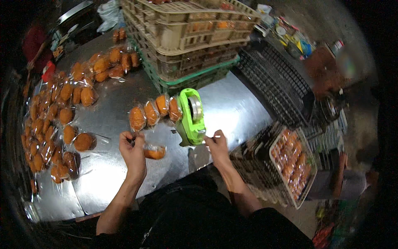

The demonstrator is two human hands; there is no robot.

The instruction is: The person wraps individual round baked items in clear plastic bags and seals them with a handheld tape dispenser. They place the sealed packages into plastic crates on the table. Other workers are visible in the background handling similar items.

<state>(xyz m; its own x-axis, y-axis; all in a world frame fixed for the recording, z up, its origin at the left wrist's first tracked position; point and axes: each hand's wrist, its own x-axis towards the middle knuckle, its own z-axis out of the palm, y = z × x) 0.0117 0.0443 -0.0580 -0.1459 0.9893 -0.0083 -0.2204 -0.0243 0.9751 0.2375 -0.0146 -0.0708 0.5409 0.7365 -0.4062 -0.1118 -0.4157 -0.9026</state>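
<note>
Head view: my left hand (133,155) has its fingers curled beside the wrapped bun (154,153) over the metal table (103,178), and my right hand's (219,150) fingertips are by the green tape holder (188,124), but I can't tell if either pinches anything. If I tug too hard, the holder could slip or the thin wrap (162,147) might rip.

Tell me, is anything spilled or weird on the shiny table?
Nothing looks spilled or broken on the metal table. The messiest part is the wrapped buns at left, jumbled unevenly, while other buns form a row beside the green tape dispenser.
</note>
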